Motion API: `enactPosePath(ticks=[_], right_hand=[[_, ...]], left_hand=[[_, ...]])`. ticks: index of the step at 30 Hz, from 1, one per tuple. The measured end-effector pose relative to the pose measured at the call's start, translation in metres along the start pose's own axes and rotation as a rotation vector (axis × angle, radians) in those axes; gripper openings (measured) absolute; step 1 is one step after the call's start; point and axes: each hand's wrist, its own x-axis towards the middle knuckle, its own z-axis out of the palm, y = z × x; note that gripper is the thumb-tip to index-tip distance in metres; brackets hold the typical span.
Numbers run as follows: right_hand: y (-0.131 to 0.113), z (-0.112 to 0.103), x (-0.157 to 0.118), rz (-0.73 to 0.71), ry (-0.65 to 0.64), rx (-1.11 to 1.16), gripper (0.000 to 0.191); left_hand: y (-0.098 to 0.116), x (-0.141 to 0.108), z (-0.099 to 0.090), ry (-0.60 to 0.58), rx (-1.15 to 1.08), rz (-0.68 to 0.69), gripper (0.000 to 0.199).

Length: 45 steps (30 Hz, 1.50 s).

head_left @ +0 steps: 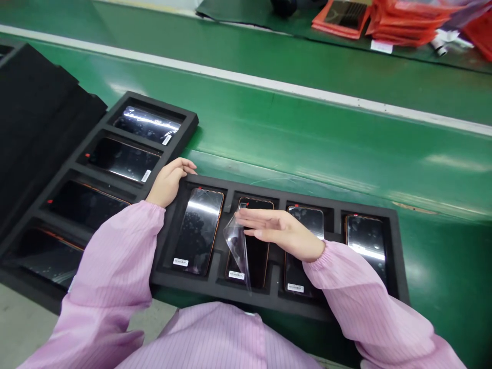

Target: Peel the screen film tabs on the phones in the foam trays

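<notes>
A black foam tray [402,256] lies on the green bench with several dark phones in its slots. My right hand [280,228] is over the second phone from the left [259,256], its fingers pinched on a clear film [237,241] that hangs partly lifted and curled above the screen. My left hand [171,179] rests at the tray's upper left corner, fingers bent over the edge and partly hidden, beside the leftmost phone [198,230]. White labels show near the lower ends of several phones.
Another black foam tray [188,128] with several phones stands at the left, touching or close to the first. Black stacked foam [42,123] is beyond it. Red packets [403,23] lie at the back right, past a pale rail [269,82].
</notes>
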Motion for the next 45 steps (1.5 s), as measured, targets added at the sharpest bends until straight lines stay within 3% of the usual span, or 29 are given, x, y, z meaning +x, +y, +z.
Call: enactPosePath(ticks=[5, 9, 17, 21, 25, 29, 35, 41, 45], right_hand=[[-0.007, -0.005, -0.003, -0.002, 0.037, -0.094, 0.048], [-0.02, -0.006, -0.008, -0.034, 0.182, -0.327, 0.038], [-0.044, -0.014, -0.034, -0.177, 0.422, -1.034, 0.035], [-0.056, -0.039, -0.059, -0.052, 0.409, -1.479, 0.022], [-0.043, -0.054, -0.074, -0.043, 0.356, -1.746, 0.025], [-0.021, -0.048, -0.073, -0.113, 0.485, -1.935, 0.032], [-0.017, -0.047, -0.063, -0.218, 0.542, -1.994, 0.028], [-0.013, -0.065, -0.064, -0.316, 0.547, -1.729, 0.019], [-0.021, -0.071, -0.069, -0.332, 0.47, -1.555, 0.01]], left_hand=[[0.002, -0.001, 0.001, 0.009, -0.003, -0.007, 0.025], [0.006, -0.002, 0.002, 0.021, 0.008, -0.025, 0.024], [0.006, -0.003, 0.001, 0.023, 0.032, -0.029, 0.025], [0.009, -0.004, 0.002, 0.016, 0.024, -0.04, 0.023], [0.008, -0.004, 0.002, 0.022, 0.026, -0.041, 0.023], [0.003, -0.001, 0.0, 0.018, 0.048, -0.028, 0.022], [0.0, 0.0, -0.002, 0.026, 0.083, -0.02, 0.022], [-0.001, 0.0, -0.002, 0.025, 0.103, -0.025, 0.023], [-0.001, 0.0, -0.002, 0.042, 0.108, -0.028, 0.024]])
